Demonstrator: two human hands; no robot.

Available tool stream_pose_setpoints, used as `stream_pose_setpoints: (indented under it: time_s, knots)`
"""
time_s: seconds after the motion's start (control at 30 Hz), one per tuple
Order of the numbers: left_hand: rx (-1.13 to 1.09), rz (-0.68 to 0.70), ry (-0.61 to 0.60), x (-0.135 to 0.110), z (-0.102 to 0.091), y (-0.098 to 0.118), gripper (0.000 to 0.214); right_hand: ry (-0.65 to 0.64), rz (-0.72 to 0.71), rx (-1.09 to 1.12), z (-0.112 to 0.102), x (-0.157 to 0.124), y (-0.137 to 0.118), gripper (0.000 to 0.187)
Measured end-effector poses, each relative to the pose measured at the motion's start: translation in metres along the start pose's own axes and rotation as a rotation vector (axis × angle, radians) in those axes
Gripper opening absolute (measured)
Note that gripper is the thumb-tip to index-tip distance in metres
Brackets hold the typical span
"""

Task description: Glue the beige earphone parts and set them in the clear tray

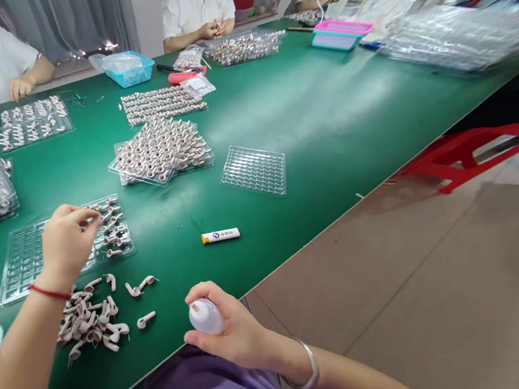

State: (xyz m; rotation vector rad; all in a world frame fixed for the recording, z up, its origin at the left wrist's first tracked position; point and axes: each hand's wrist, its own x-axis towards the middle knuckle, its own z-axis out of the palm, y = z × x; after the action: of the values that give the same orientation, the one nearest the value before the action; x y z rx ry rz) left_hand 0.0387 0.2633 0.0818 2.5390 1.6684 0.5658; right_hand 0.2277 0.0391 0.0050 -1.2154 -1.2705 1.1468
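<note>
My left hand (68,235) is over a clear plastic blister tray (23,254), thumb and forefinger pinched at the filled columns. White earphone shells (113,223) sit in the tray's right-hand columns; whether one is between my fingertips is hard to make out. Below that wrist, a pile of loose earphone shells (87,319) lies on the green table (266,248), with a single earphone shell (146,320) to its right. My right hand (231,326) is wrapped round a small white squeeze bottle (206,317) at the table's front edge, its nozzle pointing up.
A white lighter (220,235) and an unfilled clear tray (254,171) lie mid-table. Behind them are stacked filled trays (160,150), a blue basket (131,70) and a pink-and-teal basket (341,34). Two co-workers sit opposite. A red stool (478,153) stands on the right.
</note>
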Motion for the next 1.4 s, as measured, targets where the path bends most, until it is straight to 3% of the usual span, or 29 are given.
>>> stream_pose_setpoints:
  time_s: [0.07, 0.13, 0.2, 0.33, 0.43, 0.57, 0.63, 0.77, 0.93, 1.03, 1.17, 1.23, 1.33, 1.4]
  knots:
    - [-0.069, 0.084, -0.093, -0.023, -0.006, 0.017, 0.019, -0.008, 0.042, 0.08, 0.0, 0.0, 0.002, 0.04]
    - [-0.164, 0.189, -0.302, -0.047, -0.007, 0.033, 0.018, -0.016, 0.066, 0.153, -0.001, 0.001, 0.003, 0.045]
    - [-0.124, 0.206, -0.382, -0.066, -0.005, 0.044, 0.021, -0.012, 0.069, 0.179, 0.0, 0.001, 0.004, 0.049]
    - [-0.03, 0.195, -0.349, -0.081, 0.007, 0.053, 0.019, 0.0, 0.063, 0.152, 0.001, 0.001, 0.003, 0.05]
    - [-0.082, 0.222, -0.367, -0.079, 0.014, 0.052, 0.01, -0.015, 0.095, 0.203, 0.0, 0.001, 0.004, 0.053]
    - [-0.165, 0.22, -0.38, -0.079, 0.011, 0.051, 0.016, 0.009, 0.152, 0.276, -0.001, 0.006, 0.006, 0.058]
    - [-0.297, 0.157, -0.34, -0.087, 0.004, 0.054, 0.018, 0.075, 0.133, 0.22, 0.002, 0.011, 0.005, 0.055]
    - [-0.731, -0.108, -0.166, -0.118, -0.009, 0.063, 0.017, 0.111, 0.04, 0.222, 0.019, 0.022, -0.002, 0.046]
    - [-0.915, -0.306, 0.005, -0.162, -0.011, 0.063, 0.017, 0.127, -0.096, 0.289, 0.037, 0.02, -0.007, 0.038]
    - [-0.991, -0.322, -0.081, -0.177, -0.014, 0.057, 0.023, 0.113, -0.146, 0.142, 0.036, 0.013, -0.006, 0.034]
    - [-0.964, -0.278, -0.342, -0.184, -0.019, 0.051, 0.018, -0.022, -0.283, -0.054, 0.029, 0.007, -0.005, 0.032]
    - [-0.931, -0.254, -0.416, -0.187, -0.019, 0.05, 0.015, -0.067, -0.297, -0.062, 0.027, 0.005, -0.005, 0.03]
    - [-0.888, -0.214, -0.414, -0.198, -0.017, 0.048, 0.014, -0.107, -0.25, -0.018, 0.025, 0.004, -0.007, 0.035]
    - [-0.782, -0.165, -0.308, -0.21, -0.014, 0.045, 0.014, -0.146, -0.195, -0.011, 0.022, 0.003, -0.01, 0.041]
